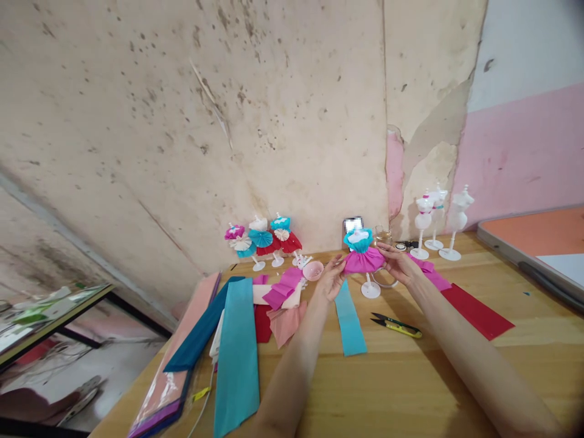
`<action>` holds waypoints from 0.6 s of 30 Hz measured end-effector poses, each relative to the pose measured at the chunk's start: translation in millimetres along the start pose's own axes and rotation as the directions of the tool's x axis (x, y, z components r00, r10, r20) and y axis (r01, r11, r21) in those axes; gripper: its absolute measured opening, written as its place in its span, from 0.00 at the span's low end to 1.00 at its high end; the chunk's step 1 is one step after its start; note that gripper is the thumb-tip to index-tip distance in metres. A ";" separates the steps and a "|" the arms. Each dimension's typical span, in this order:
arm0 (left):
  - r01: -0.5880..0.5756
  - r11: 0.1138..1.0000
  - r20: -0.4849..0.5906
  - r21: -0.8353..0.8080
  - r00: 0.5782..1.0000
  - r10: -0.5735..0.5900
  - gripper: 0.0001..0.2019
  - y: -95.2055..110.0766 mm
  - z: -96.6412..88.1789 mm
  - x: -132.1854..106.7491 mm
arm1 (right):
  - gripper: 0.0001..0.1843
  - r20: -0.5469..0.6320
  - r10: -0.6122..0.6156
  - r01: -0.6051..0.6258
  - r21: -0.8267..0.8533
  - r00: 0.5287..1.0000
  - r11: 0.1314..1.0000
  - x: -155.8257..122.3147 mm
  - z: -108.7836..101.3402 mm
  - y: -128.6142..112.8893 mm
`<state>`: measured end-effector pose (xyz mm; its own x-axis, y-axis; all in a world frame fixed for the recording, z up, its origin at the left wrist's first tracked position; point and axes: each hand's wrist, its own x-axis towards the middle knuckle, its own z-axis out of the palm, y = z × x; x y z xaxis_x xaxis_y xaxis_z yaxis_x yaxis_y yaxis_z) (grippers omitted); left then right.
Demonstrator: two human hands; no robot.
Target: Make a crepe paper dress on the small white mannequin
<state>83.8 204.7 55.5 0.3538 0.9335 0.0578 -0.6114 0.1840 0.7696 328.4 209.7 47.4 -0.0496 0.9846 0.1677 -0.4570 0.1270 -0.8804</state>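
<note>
A small white mannequin stand (370, 290) rises upright from the table in front of me. It wears a ruffled turquoise crepe-paper top (358, 241) and a gathered magenta paper skirt (364, 261). My left hand (331, 278) pinches the skirt's left edge. On the opposite side, the fingers of my right hand (399, 264) close on the skirt's right edge. Below lies a light-blue paper strip (350, 322), with yellow-handled thread snips (396, 325) to its right.
Dressed mannequins (259, 236) line the wall at left; bare white mannequins (449, 222) stand at right. A pink bowl (313, 271), turquoise paper (237, 359), red paper (477, 310) and a phone (353, 224) are on the wooden table. An orange-topped board (542, 234) sits far right.
</note>
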 end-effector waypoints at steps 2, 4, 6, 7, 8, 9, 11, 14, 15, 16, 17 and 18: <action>-0.003 1.000 -0.009 0.001 1.000 0.003 0.17 2.7 -3.7 3.6 | 0.16 -0.009 -0.010 0.009 -0.015 1.000 1.000 0.5 -2.0 -1.1; 0.000 1.000 -0.013 0.004 1.000 0.000 0.15 4.5 -5.7 6.1 | 0.15 -0.017 -0.022 0.021 -0.041 1.000 0.999 0.8 -3.7 -1.9; 0.001 1.000 -0.017 0.007 1.000 -0.001 0.15 5.2 -6.1 7.8 | 0.16 -0.023 -0.037 0.035 -0.080 0.999 0.996 0.4 -5.0 -3.3; 0.000 1.000 -0.020 0.008 1.000 0.000 0.15 5.1 -5.9 8.4 | 0.16 -0.024 -0.044 0.041 -0.104 0.999 0.994 -0.1 -5.3 -4.6; -0.002 1.000 -0.023 0.009 1.000 0.002 0.15 4.8 -5.6 8.9 | 0.17 -0.024 -0.052 0.048 -0.132 0.998 0.990 -1.0 -5.3 -6.5; -0.004 1.000 -0.026 0.009 1.000 0.004 0.15 4.4 -5.2 9.2 | 0.18 -0.024 -0.060 0.056 -0.163 0.998 0.985 -2.2 -4.6 -9.1; -0.011 1.000 -0.033 0.008 0.999 0.012 0.15 3.0 -4.4 9.2 | 0.20 -0.030 -0.092 0.083 -0.234 0.995 0.969 -5.7 -0.6 -16.3; -0.031 1.000 -0.042 0.001 0.999 0.031 0.14 0.2 -2.8 7.4 | 0.30 -0.026 -0.173 0.155 -0.338 0.985 0.928 -12.7 14.4 -29.3; -0.037 0.999 -0.040 -0.004 0.999 0.037 0.14 -0.7 -2.0 6.5 | 0.36 0.001 -0.200 0.185 -0.382 0.980 0.905 -15.1 21.6 -33.0; -0.042 0.999 -0.036 -0.009 0.998 0.042 0.14 -1.6 -0.9 5.5 | 0.43 0.046 -0.225 0.222 -0.438 0.973 0.871 -17.4 29.3 -35.7; -0.046 0.999 -0.032 -0.014 0.998 0.046 0.14 -2.4 0.5 4.6 | 0.48 0.120 -0.246 0.272 -0.516 0.962 0.812 -19.5 37.2 -37.4; -0.051 0.999 -0.029 -0.017 0.998 0.050 0.14 -3.2 2.3 3.9 | 0.53 0.201 -0.246 0.318 -0.576 0.948 0.753 -21.5 44.7 -38.1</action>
<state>88.7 207.0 54.7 0.3017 0.9502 0.0777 -0.6407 0.1417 0.7546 307.2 178.4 97.1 -0.1130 0.8781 0.4648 0.1520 0.4776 -0.8653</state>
